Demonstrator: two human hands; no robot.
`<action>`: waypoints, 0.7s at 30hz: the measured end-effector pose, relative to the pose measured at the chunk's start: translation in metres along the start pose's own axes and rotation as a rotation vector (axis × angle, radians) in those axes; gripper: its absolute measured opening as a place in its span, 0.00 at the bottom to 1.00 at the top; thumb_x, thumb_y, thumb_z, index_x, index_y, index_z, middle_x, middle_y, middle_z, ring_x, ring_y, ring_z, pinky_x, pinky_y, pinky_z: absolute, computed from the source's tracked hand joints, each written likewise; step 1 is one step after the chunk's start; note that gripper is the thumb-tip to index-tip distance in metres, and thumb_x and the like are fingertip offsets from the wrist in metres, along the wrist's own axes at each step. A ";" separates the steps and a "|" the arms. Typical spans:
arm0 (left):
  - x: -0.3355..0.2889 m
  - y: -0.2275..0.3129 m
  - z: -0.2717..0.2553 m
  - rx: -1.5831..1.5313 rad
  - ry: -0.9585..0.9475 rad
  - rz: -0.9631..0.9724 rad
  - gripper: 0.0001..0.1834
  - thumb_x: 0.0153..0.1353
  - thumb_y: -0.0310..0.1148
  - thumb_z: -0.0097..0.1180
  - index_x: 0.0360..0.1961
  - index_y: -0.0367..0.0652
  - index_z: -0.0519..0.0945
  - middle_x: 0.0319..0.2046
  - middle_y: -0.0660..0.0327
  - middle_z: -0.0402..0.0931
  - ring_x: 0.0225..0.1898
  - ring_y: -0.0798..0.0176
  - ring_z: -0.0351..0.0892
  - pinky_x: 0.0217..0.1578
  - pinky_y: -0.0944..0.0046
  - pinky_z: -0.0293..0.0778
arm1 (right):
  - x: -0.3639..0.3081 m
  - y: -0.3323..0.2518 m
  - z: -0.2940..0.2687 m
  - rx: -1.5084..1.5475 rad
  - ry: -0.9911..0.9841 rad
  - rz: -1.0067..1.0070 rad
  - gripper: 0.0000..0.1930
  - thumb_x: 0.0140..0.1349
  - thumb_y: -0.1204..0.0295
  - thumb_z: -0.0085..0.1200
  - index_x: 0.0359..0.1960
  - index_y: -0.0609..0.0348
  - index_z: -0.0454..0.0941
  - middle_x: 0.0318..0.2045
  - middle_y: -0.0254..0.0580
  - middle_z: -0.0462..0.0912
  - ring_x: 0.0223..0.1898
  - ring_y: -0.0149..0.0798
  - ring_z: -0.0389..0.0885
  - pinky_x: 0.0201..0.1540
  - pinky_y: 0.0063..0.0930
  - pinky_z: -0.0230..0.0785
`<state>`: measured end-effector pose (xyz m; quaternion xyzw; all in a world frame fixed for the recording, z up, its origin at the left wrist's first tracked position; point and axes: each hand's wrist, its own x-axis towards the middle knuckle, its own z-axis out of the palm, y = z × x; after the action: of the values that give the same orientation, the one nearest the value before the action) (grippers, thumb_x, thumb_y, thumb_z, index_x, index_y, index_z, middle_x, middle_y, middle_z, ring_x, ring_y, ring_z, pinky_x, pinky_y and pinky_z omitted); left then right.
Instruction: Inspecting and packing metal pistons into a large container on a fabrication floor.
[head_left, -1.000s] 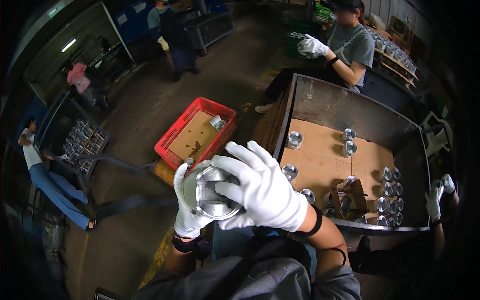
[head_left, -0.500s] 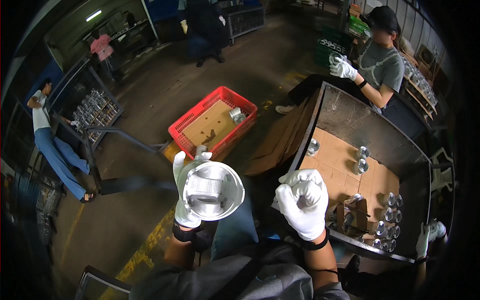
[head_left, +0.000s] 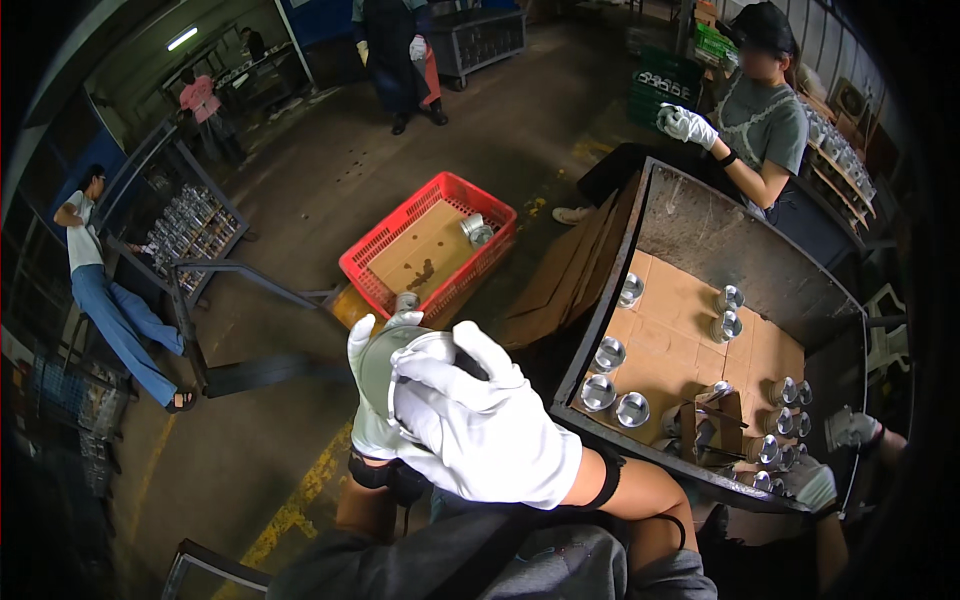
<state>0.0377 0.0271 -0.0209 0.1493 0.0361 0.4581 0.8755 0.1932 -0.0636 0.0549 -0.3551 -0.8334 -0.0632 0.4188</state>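
A hollow round metal part that looks like a piston (head_left: 377, 378) is held up in front of me, its open end turned to the right. My left hand (head_left: 370, 438), in a white glove, closes around its left side, with fingertips showing above it. Across the open end lies my right hand (head_left: 495, 435), also white-gloved, its bent fingers at the rim. It covers most of the opening. Whether those fingers pinch something small is hidden.
Ahead stands a red crate (head_left: 428, 250) with cardboard and a few metal parts. A dark metal bin (head_left: 750, 235) at right holds several pistons on cardboard and a small carton (head_left: 712, 425). Another person's gloved hands (head_left: 815, 485) reach into it. A seated co-worker (head_left: 765, 140) sits beyond.
My right hand has moved left from beside the bin onto the piston's open end. The piston has turned in my left hand. At lower right, another person's hands have come further in.
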 end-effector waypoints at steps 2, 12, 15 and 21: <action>0.000 0.002 -0.006 -0.002 0.054 0.012 0.25 0.71 0.48 0.42 0.59 0.41 0.70 0.45 0.56 0.81 0.46 0.58 0.81 0.53 0.55 0.75 | 0.001 -0.002 -0.004 -0.080 -0.015 0.065 0.23 0.53 0.54 0.60 0.45 0.58 0.81 0.45 0.41 0.82 0.55 0.44 0.76 0.64 0.58 0.56; -0.016 0.007 -0.007 0.900 -0.154 0.519 0.41 0.61 0.32 0.64 0.69 0.49 0.52 0.62 0.53 0.66 0.67 0.55 0.64 0.68 0.54 0.61 | -0.016 0.020 -0.029 0.047 0.314 0.214 0.25 0.49 0.70 0.69 0.49 0.59 0.75 0.43 0.44 0.80 0.42 0.47 0.80 0.48 0.42 0.73; -0.013 0.041 0.009 1.876 -0.182 0.945 0.45 0.40 0.27 0.74 0.60 0.49 0.62 0.58 0.52 0.65 0.56 0.45 0.70 0.53 0.50 0.75 | -0.027 0.029 -0.030 0.009 0.338 0.262 0.24 0.49 0.73 0.67 0.50 0.58 0.75 0.39 0.41 0.80 0.41 0.47 0.80 0.47 0.42 0.74; -0.026 0.080 -0.026 1.919 0.140 1.059 0.43 0.43 0.26 0.72 0.61 0.51 0.63 0.57 0.54 0.66 0.57 0.49 0.72 0.48 0.50 0.79 | -0.043 0.026 -0.037 0.077 0.363 0.329 0.07 0.52 0.79 0.65 0.32 0.55 0.82 0.24 0.35 0.82 0.24 0.36 0.77 0.34 0.30 0.72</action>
<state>-0.0461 0.0544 -0.0237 0.7385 0.3583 0.5649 0.0839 0.2513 -0.0825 0.0417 -0.4527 -0.6774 -0.0251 0.5793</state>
